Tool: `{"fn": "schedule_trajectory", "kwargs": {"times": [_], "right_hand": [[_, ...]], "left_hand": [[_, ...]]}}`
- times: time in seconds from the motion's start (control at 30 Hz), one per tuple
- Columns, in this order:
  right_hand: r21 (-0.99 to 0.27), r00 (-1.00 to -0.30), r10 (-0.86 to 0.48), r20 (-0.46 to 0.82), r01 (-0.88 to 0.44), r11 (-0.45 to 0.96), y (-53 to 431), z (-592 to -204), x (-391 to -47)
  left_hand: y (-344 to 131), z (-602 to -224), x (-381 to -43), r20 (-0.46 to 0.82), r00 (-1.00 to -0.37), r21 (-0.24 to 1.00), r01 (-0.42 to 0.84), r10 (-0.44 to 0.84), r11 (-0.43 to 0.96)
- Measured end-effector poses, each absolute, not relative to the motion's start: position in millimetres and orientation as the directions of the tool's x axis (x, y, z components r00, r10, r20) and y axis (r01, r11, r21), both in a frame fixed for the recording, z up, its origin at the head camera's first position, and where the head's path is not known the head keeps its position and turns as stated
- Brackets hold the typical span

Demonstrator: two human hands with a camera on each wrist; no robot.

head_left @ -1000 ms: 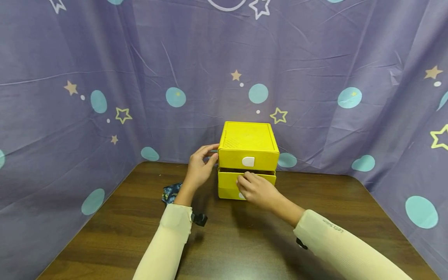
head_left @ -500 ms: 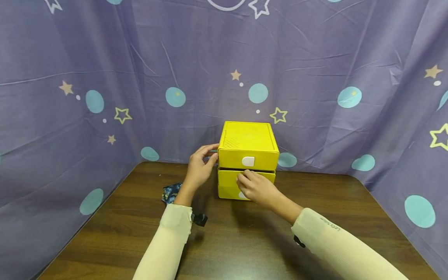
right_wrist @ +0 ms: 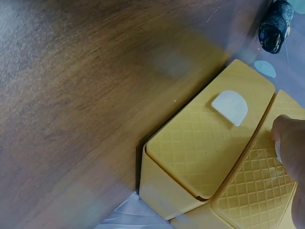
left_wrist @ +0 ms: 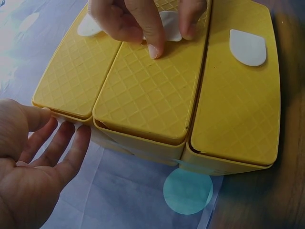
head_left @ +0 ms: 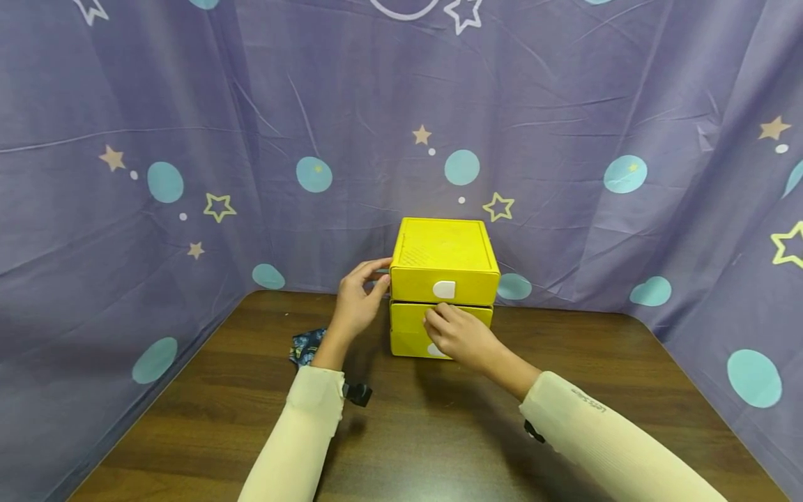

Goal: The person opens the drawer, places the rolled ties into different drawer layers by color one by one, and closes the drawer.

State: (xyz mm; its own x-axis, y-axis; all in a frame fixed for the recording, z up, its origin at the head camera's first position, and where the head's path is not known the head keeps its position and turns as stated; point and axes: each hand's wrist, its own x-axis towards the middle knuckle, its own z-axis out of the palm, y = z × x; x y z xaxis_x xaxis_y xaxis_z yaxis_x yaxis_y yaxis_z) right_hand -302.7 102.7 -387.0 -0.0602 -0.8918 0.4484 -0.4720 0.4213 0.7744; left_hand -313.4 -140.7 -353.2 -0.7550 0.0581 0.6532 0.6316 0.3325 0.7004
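A yellow drawer unit point(head_left: 447, 244) with three stacked drawers stands on the table. Each drawer front has a white tab handle. With curled fingers and thumb on either side, my right hand point(head_left: 461, 339) holds the middle drawer's handle point(left_wrist: 170, 27). In the left wrist view, one fingertip of that hand touches the waffle-patterned middle drawer front point(left_wrist: 143, 90). That drawer sits almost flush with its neighbours, a thin dark gap along its top edge. My left hand point(head_left: 359, 300) rests its extended fingers against the unit's left side, near the top drawer point(left_wrist: 78, 67).
On the wooden table point(head_left: 401, 432), a dark blue patterned cloth item point(head_left: 306, 346) lies left of the unit, partly behind my left forearm. A purple curtain point(head_left: 376, 104) with stars and dots hangs close behind and along both sides.
The middle drawer has slid inward, pushed by my right hand, and the dark opening above it has narrowed to a slit. My left hand has stayed put on the unit's side.
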Motion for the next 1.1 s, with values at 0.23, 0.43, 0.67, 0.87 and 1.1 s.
{"fn": "schedule_trajectory", "kwargs": {"times": [0.23,0.43,0.67,0.87,1.1], "right_hand": [[0.768,-0.055,-0.882,0.468,-0.469,0.437,103.1,-388.9,-307.9],[0.765,-0.076,-0.883,0.464,-0.469,0.442,103.3,-389.3,-309.3],[0.763,-0.085,-0.883,0.462,-0.470,0.444,103.8,-390.5,-311.5],[0.751,-0.073,-0.878,0.473,-0.486,0.446,103.7,-392.1,-312.9],[0.692,-0.062,-0.865,0.498,-0.572,0.440,104.9,-390.7,-311.2]], "left_hand": [[-140.4,-352.7,-313.2,0.651,-0.757,0.701,0.628,0.057,0.337],[-139.1,-353.2,-314.9,0.650,-0.759,0.707,0.626,0.048,0.329],[-139.7,-353.3,-315.3,0.653,-0.756,0.710,0.632,0.047,0.311],[-141.6,-353.8,-314.8,0.653,-0.756,0.707,0.634,0.055,0.313],[-141.5,-353.6,-313.5,0.648,-0.759,0.704,0.627,0.057,0.334]]}}
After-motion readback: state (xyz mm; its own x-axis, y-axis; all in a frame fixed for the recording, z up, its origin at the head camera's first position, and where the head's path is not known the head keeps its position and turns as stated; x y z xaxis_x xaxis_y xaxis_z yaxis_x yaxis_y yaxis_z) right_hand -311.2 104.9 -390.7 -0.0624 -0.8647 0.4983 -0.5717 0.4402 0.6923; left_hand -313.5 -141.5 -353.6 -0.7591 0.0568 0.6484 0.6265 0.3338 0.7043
